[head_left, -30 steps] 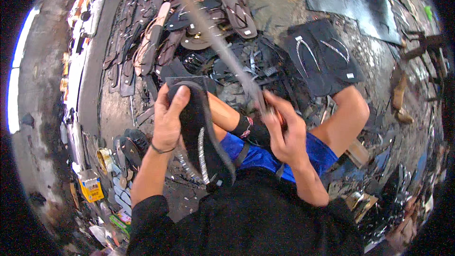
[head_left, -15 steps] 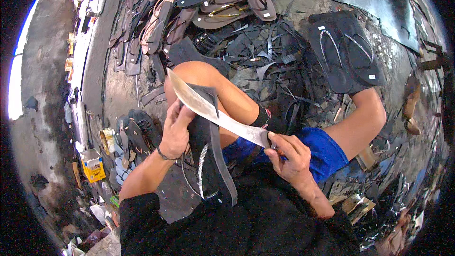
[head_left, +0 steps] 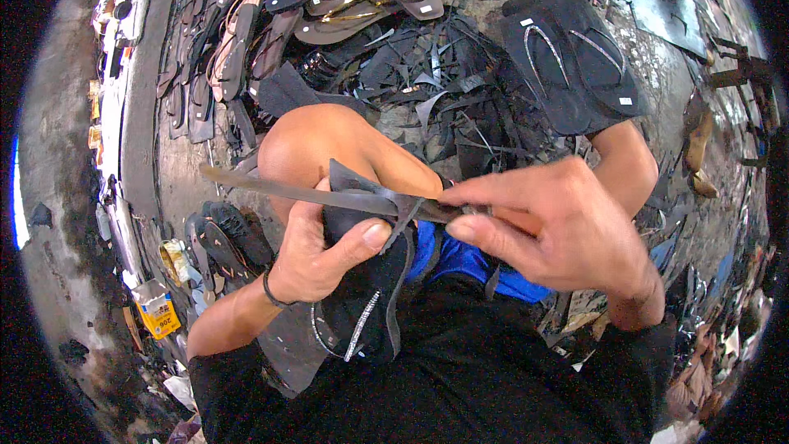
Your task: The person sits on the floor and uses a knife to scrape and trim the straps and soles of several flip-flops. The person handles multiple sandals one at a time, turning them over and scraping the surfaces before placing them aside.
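Note:
My left hand (head_left: 320, 259) is closed around the front of a black flip-flop (head_left: 343, 292), its thumb pressed near the blade. The flip-flop has a glittery silver strap (head_left: 362, 327) and lies over my lap by the bent knee. In my right hand (head_left: 559, 218) is the dark handle of a long curved knife (head_left: 300, 191). Its blade runs across the sole, tip out to the left past the knee. A thin strip of black rubber (head_left: 399, 279) crosses over the blade and hangs along the sole's right edge; part of the cut is hidden by the blade.
Black rubber scraps (head_left: 444, 74) pile up beyond my legs. Several finished flip-flops (head_left: 353, 8) lie at the far left. A black pair with silver straps (head_left: 567, 66) rests on a dark sheet at the right. A yellow box (head_left: 156, 312) stands at the left.
The knife has swung flatter and its tip has moved left. My right hand has turned and risen to the right. The rubber strip now crosses over the blade. The whole view has shifted slightly.

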The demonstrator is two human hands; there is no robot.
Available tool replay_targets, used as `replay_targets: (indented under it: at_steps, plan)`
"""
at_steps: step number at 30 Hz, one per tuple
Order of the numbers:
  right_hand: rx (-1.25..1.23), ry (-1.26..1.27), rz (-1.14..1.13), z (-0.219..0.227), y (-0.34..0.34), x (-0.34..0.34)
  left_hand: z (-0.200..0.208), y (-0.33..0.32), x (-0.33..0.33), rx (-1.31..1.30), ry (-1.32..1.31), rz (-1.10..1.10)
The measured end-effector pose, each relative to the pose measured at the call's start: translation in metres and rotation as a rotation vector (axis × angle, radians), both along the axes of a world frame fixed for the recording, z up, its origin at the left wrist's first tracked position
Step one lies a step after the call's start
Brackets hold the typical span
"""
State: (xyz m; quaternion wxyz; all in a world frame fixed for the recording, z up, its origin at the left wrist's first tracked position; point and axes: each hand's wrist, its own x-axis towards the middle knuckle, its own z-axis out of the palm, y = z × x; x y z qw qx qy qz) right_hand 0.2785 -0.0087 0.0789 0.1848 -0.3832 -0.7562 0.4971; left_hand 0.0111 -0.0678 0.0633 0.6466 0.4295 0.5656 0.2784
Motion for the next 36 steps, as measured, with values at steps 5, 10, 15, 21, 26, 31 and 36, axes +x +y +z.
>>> replay_targets:
  at_steps: [5, 10, 15, 21, 26, 31, 36]
  plan:
    - [0.031, 0.025, 0.219, 0.001, 0.036, -0.015, 0.003, 0.001, 0.011, 0.126, 0.057, -0.057]
    - [-0.251, 0.289, 0.102, -0.001, 0.024, -0.016, 0.058, 0.056, 0.002, 0.421, 0.288, -0.506]
    - [0.079, 0.396, -0.317, -0.042, -0.018, -0.011, 0.044, 0.004, -0.011, 0.245, -0.129, -0.509]
    - [0.163, 0.301, -0.487, -0.06, -0.047, -0.012, -0.053, 0.016, 0.079, -0.024, -1.098, 0.74]
    - [0.439, 0.174, -0.72, -0.081, -0.068, -0.018, -0.049, 0.045, 0.11, -0.052, -1.001, 0.896]
    - [0.271, -0.005, -0.769, -0.105, -0.154, 0.015, -0.089, 0.013, 0.089, -0.205, -1.143, 0.927]
    - [0.197, -0.079, -0.713, -0.07, -0.155, 0.019, -0.085, -0.018, 0.087, -0.18, -0.873, 0.763]
